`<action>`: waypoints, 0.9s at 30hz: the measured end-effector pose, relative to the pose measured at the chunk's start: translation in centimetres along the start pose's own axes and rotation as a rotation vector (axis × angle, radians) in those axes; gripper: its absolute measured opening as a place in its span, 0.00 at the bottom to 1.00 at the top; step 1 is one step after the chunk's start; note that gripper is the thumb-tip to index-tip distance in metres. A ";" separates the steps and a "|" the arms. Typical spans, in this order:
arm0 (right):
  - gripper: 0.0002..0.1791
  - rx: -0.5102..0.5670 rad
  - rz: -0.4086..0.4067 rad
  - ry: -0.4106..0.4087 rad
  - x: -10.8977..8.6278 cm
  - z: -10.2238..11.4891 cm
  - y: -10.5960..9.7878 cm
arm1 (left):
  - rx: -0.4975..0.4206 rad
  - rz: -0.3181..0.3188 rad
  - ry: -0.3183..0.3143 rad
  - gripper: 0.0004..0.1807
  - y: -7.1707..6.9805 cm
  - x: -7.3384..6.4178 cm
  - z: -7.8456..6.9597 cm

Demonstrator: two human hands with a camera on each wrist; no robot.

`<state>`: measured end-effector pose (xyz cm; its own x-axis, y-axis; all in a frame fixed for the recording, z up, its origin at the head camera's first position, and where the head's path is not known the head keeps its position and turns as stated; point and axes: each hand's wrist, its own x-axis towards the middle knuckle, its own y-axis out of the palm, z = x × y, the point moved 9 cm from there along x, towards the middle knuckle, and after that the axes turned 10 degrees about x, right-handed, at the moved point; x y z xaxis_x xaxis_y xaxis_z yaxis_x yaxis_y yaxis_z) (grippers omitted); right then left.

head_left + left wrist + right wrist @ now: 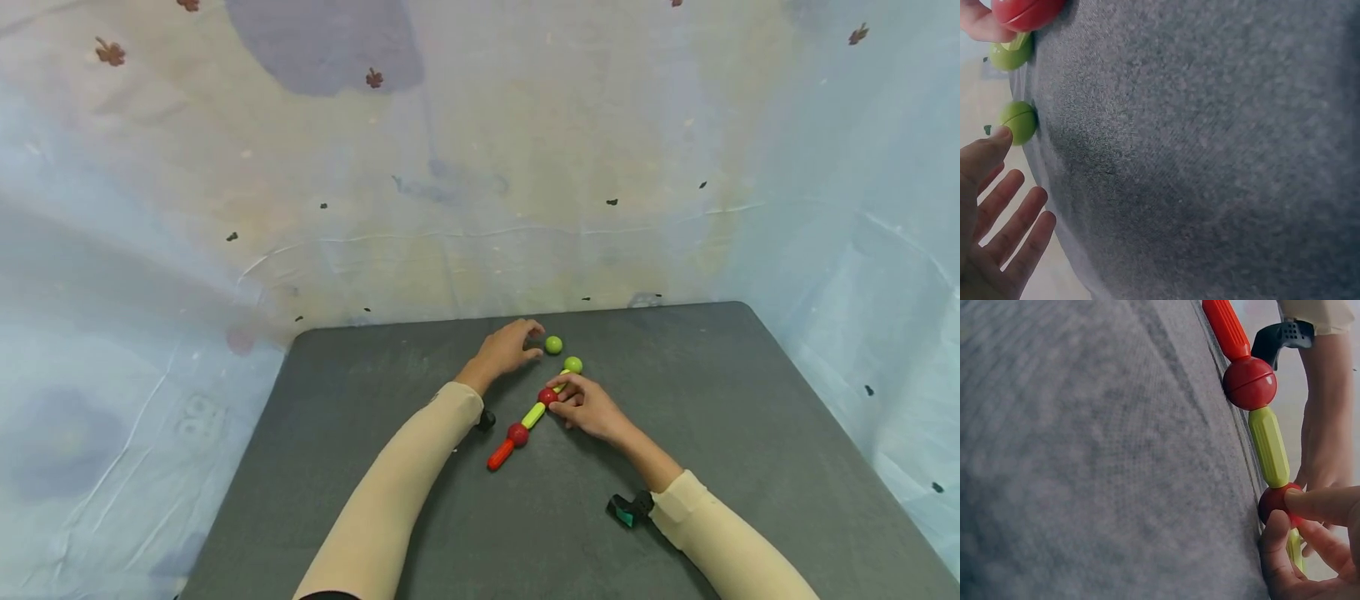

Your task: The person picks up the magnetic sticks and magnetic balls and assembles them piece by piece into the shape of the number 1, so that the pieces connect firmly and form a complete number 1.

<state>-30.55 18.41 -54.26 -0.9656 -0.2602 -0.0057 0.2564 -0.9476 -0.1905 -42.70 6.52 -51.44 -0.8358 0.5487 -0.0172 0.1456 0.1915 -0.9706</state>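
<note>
A chain of ball-and-stick toy pieces lies slantwise on the table. From its near end come a red stick point(500, 456), a red ball point(517, 434), a yellow-green stick point(533, 416) and a second red ball point(548, 397). Beyond that, a partly covered yellow-green stick point(1295, 549) leads to a green ball point(573, 365). My right hand point(591, 408) pinches the second red ball between thumb and fingers. With fingers spread loosely, my left hand point(506, 346) is just left of a separate green ball point(553, 345); its thumb overlaps that ball in the left wrist view.
The dark grey table point(360, 467) carries the pieces near its far edge. Behind it and at both sides hangs a pale patterned sheet point(525, 167). Black wrist devices, one at the left wrist point(487, 419) and one at the right point(630, 508), stick out below the sleeves.
</note>
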 end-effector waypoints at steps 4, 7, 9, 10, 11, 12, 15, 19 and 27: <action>0.20 -0.001 0.005 0.001 0.0 -0.1 -0.1 | 0.040 0.013 0.013 0.26 0.2 0.5 -0.5; 0.20 -0.003 0.011 -0.002 0.0 -0.1 -0.1 | 0.052 0.015 0.029 0.27 0.3 0.8 -0.9; 0.20 -0.004 0.011 -0.001 0.0 -0.1 -0.1 | 0.053 0.014 0.036 0.27 0.3 1.0 -1.2; 0.20 -0.005 0.011 0.001 0.0 -0.1 -0.1 | 0.053 0.014 0.038 0.27 0.3 1.0 -1.3; 0.20 -0.003 0.011 0.002 0.0 -0.1 -0.1 | 0.056 0.016 0.037 0.27 0.4 1.1 -1.3; 0.21 -0.001 0.012 0.002 0.0 -0.1 -0.1 | 0.058 0.019 0.036 0.27 0.5 1.2 -1.3; 0.21 0.004 0.011 0.006 0.0 -0.1 -0.1 | 0.066 0.026 0.027 0.26 0.8 1.2 -1.2; 0.21 0.014 0.010 0.000 0.0 -0.1 -0.1 | 0.067 0.022 0.017 0.25 1.0 1.4 -1.2; 0.21 0.009 0.011 -0.003 0.0 -0.2 -0.1 | 0.022 -0.005 0.000 0.19 1.1 1.4 -1.3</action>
<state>-30.63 18.56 -54.46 -0.9624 -0.2715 -0.0047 0.2678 -0.9462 -0.1817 -43.02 8.52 -52.22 -0.8364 0.5480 -0.0126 0.1299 0.1759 -0.9758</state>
